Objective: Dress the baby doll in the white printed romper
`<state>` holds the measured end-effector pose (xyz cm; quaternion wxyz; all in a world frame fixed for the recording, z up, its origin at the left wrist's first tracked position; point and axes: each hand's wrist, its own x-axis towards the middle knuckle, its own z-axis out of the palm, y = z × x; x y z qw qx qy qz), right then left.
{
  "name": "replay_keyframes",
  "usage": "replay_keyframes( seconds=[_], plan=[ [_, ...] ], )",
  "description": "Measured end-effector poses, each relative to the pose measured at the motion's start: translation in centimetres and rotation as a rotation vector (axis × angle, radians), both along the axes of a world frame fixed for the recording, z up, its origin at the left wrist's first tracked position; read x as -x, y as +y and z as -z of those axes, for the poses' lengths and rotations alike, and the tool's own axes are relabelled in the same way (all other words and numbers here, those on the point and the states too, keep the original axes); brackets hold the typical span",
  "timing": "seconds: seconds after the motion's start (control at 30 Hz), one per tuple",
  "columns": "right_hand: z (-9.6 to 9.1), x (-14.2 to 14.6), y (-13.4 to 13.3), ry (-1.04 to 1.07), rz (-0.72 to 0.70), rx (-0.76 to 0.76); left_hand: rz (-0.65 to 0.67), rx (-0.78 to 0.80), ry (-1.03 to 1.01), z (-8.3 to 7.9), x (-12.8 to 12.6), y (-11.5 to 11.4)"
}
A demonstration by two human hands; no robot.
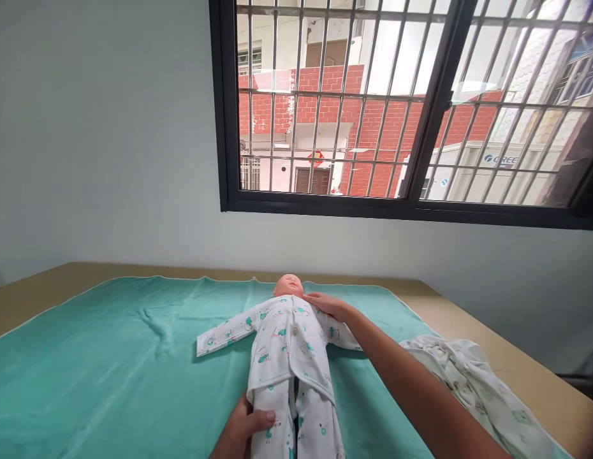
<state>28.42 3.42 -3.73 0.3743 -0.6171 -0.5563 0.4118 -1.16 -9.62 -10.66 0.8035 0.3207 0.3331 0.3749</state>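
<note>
A baby doll point(289, 285) lies on its back with its head toward the wall. It wears a white buttoned pajama top point(282, 338) with green and pink prints and matching pajama pants point(318, 417). The sleeves spread out to both sides, and no doll hands show at the left cuff. My left hand point(243, 424) grips the doll at its hip and upper leg, thumb on top and fingers hidden underneath. Stretched flat, my right hand point(329, 306) rests on the doll's shoulder beside the neck. My right forearm covers part of the sleeve on that side.
A green cloth point(109, 357) with some wrinkles covers most of the tan tabletop point(507, 357). Crumpled white printed clothing point(473, 376) lies on the right. Behind stands a wall point(109, 140) with a dark-framed, barred window point(315, 205).
</note>
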Motion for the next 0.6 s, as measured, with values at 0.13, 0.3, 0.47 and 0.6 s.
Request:
replay_keyframes(
  seconds=[0.13, 0.3, 0.47, 0.6],
  plan=[
    [0.6, -0.3, -2.0, -0.276, 0.105, -0.102, -0.080, -0.092, 0.117, 0.6, 0.2, 0.3],
    [2.1, -1.2, -7.9, -0.477, 0.252, -0.254, -0.190, -0.267, 0.261, 1.3, 1.1, 1.2],
    [3.8, -3.4, -14.9, -0.657, 0.232, -0.398, -0.205, -0.211, 0.261, 0.0, 1.2, 0.7],
    [4.3, -5.3, -18.5, -0.812, 0.281, -0.489, -0.185, -0.196, 0.269, -1.3, 1.2, 0.0]
  ],
)
